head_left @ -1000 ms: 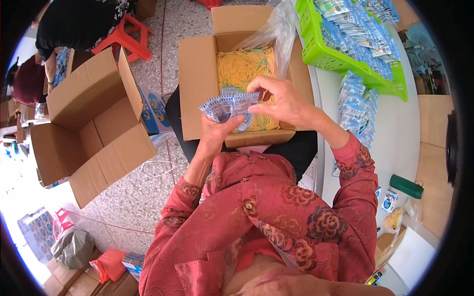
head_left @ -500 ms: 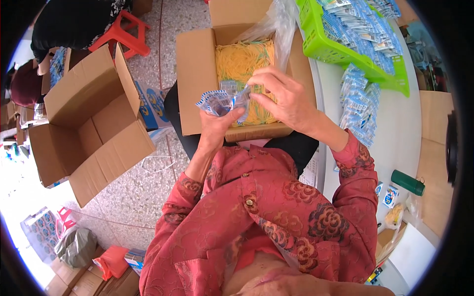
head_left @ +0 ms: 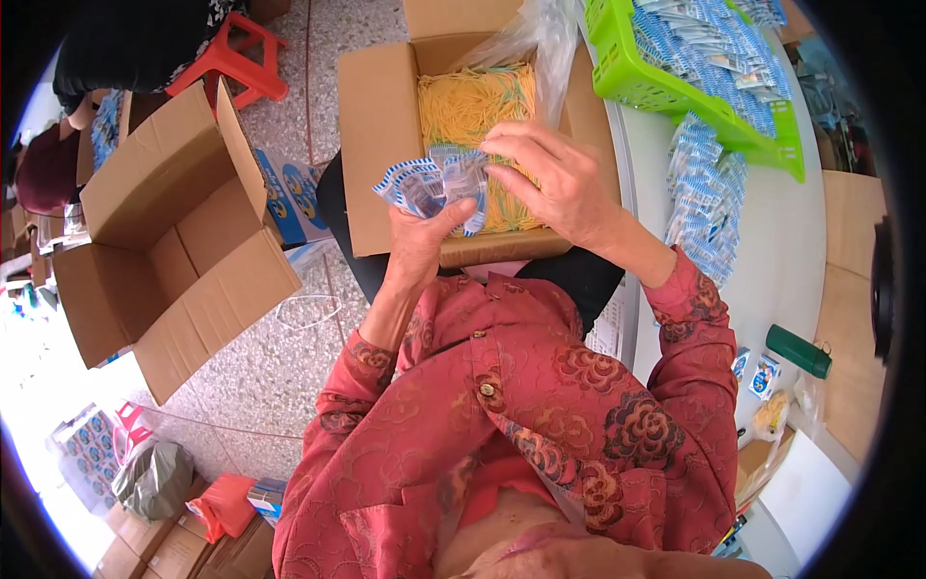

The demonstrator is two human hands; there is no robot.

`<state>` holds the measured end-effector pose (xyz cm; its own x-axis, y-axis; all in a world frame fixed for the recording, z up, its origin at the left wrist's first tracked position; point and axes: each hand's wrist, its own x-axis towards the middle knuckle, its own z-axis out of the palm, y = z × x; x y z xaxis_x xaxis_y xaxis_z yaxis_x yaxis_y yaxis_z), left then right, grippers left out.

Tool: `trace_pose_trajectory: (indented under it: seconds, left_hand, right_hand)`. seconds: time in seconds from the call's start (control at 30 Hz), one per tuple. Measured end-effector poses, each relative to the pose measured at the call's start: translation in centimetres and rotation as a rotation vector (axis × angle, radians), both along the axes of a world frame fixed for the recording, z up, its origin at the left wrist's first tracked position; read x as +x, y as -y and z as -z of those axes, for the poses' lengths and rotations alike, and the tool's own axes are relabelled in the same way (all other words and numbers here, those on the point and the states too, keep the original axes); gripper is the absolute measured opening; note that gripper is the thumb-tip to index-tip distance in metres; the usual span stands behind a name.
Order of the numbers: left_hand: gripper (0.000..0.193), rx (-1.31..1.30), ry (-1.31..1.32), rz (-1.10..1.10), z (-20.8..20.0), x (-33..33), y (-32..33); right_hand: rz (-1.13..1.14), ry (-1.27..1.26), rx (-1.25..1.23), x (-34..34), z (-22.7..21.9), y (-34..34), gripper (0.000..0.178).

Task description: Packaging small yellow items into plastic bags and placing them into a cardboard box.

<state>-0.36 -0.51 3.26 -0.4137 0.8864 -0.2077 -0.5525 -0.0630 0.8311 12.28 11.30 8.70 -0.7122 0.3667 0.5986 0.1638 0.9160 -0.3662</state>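
Note:
My left hand [head_left: 421, 241] is closed round a small bunch of clear plastic packets [head_left: 413, 185] with blue-and-white striped edges, its thumb lying across them. At the right side of the bunch, my right hand [head_left: 559, 183] pinches the upper edge of one packet [head_left: 467, 176] with thumb and forefinger. Both hands are above an open cardboard box [head_left: 378, 164] in front of my lap. Inside the box lies a mass of thin yellow strands [head_left: 471, 104], some greenish, partly hidden by the packets and my right hand.
A green basket [head_left: 666, 101] heaped with similar packets stands on the white table [head_left: 786, 261], more packets [head_left: 704, 207] spilling beside it. A green bottle [head_left: 799, 351] lies farther down. At left are an open carton [head_left: 207, 309] and a red stool [head_left: 236, 63], near another person [head_left: 125, 48].
The packet at my right fingertips now stands more upright and spread, facing up beside the others. My hands have barely shifted, and the whole view has moved slightly.

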Motion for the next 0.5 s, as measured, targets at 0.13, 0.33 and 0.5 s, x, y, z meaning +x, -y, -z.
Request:
trace_pose_trajectory:
  seconds: [0.13,0.33,0.5]
  left_hand:
    - [0.037,-0.008,0.091,0.038,-0.04,0.21,-0.01]
    - [0.036,-0.024,0.051,0.081,0.05,0.42,0.14]
    - [0.033,-0.015,-0.044,0.058,0.5,0.26,0.35]
  right_hand:
    - [-0.009,-0.054,0.085,-0.23,0.21,-0.12,0.021]
    - [-0.076,0.028,-0.062,-0.04,-0.19,-0.11,0.017]
    - [-0.132,0.079,-0.173,0.0,-0.53,-0.28,0.017]
